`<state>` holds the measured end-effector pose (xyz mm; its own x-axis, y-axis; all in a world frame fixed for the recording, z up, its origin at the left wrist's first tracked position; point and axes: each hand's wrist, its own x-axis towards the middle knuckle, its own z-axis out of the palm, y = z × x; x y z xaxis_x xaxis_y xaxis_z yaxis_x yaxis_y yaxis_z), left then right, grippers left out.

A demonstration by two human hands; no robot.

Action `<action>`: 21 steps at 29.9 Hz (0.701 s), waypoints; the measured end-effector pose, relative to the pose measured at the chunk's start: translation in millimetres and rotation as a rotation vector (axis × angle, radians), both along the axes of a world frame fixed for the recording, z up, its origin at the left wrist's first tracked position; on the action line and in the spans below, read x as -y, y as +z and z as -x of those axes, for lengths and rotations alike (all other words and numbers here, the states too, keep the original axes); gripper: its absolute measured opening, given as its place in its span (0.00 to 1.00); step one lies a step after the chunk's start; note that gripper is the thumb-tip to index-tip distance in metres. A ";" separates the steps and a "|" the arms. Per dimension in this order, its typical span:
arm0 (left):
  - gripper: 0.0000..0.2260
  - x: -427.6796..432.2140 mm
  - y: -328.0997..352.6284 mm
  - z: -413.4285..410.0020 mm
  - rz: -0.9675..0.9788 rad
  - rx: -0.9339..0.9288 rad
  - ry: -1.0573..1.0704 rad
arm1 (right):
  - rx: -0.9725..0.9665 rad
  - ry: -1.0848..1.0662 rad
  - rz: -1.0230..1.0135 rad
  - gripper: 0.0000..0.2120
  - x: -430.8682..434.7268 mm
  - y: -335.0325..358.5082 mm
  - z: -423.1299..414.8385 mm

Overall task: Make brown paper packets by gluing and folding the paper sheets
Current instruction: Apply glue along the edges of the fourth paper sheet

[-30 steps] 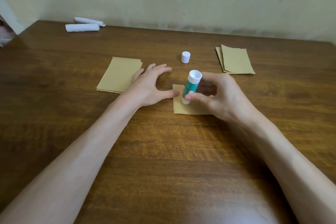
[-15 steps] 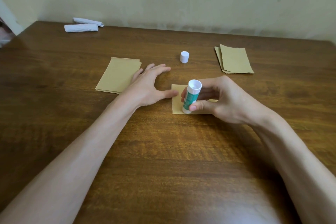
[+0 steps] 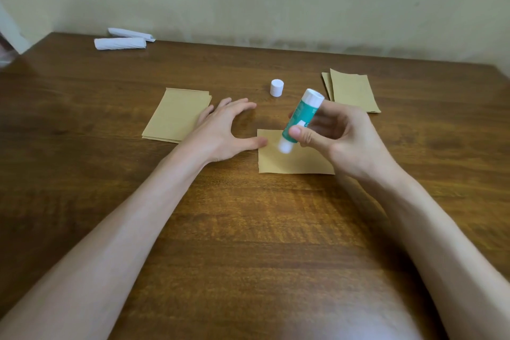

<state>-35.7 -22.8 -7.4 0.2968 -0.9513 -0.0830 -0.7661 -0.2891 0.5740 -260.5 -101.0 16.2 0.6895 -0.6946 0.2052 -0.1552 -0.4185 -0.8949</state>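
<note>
Paper of this kind should be light, limp and quick to slide on the wooden table (image 3: 248, 229). So the brown sheet (image 3: 295, 160) lying flat directly beneath the grip is better pinned at an edge than lifted. It looks as though it will crease readily and keep a fold. It is a small tan rectangle, matte, with a straight near edge and its far right part hidden by the right hand (image 3: 345, 141). That hand is clasped round the glue stick (image 3: 299, 116), thumb on the front of the green barrel and fingers curled behind. The stick is tilted with its white lower end over the sheet's left part; blur hides whether the tip touches. Left of the grip, the left hand (image 3: 220, 135) is spread and holds nothing, its thumb tip resting on the sheet's left edge. Beyond the grip stands the white cap (image 3: 276, 88). Further left lies a stack of like sheets (image 3: 176, 116), and beyond to the right a second brown pile (image 3: 353, 91).
</note>
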 end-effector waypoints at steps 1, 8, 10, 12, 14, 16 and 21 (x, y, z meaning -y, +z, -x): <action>0.36 0.0 -1.1 -0.2 0.007 -0.002 0.000 | 0.017 -0.019 -0.016 0.13 -0.4 0.6 0.3; 0.35 -2.2 -3.2 -1.1 0.066 -0.045 0.028 | -0.116 -0.028 0.131 0.13 1.2 -14.9 -6.8; 0.33 -1.9 -4.7 -1.9 0.083 -0.058 0.033 | -0.162 -0.019 0.186 0.12 2.4 -20.8 -8.9; 0.31 -2.4 -6.4 -3.3 0.122 -0.074 0.023 | -0.173 -0.027 0.221 0.11 3.3 -23.8 -10.2; 0.25 -3.7 -7.9 -4.5 0.183 -0.084 -0.010 | -0.184 -0.033 0.239 0.12 3.9 -24.9 -10.9; 0.17 -4.9 -8.4 -6.3 0.231 -0.081 -0.050 | -0.197 -0.028 0.238 0.12 4.3 -24.9 -11.4; 0.15 -9.9 -4.9 -1.8 0.303 0.061 -0.140 | -0.202 -0.029 0.221 0.13 4.1 -23.9 -12.0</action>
<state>-33.8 -12.9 -12.4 0.1572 -0.9619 0.2239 -0.8217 -0.0017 0.5699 -248.5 -105.1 -7.7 0.7123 -0.6684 0.2142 -0.3353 -0.5922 -0.7327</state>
